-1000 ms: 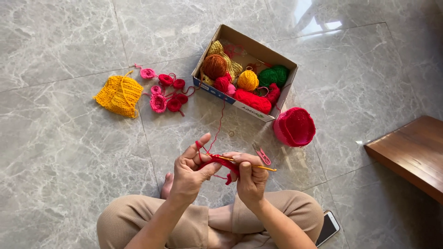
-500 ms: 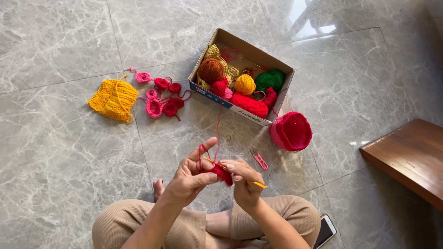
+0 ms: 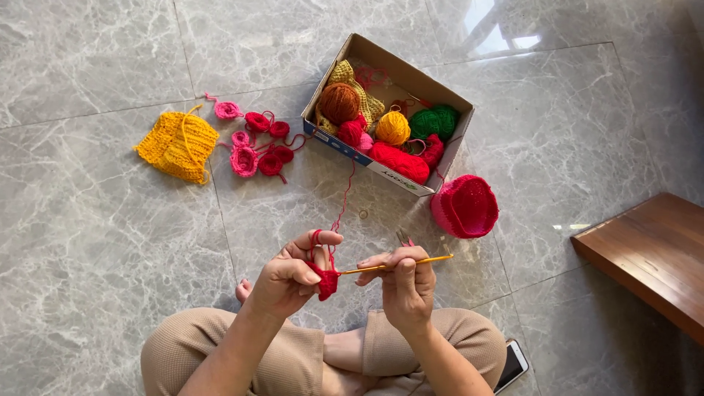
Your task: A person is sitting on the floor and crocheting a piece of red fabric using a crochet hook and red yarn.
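Head view looks down on the left hand (image 3: 290, 277) pinching a small red crochet piece (image 3: 325, 281), red yarn (image 3: 342, 202) looped over its forefinger and running far to a cardboard box (image 3: 449, 158) of yarn balls. Just right, the right hand (image 3: 405, 282) grips a yellow crochet hook (image 3: 400, 265), tip at the piece. Right of the box lies a red knitted cap (image 3: 465, 207); far left, a yellow knit (image 3: 177, 146).

Open floor lies left of the hands; cardboard box (image 3: 334, 139) and red crocheted hat (image 3: 465, 207) block ahead.
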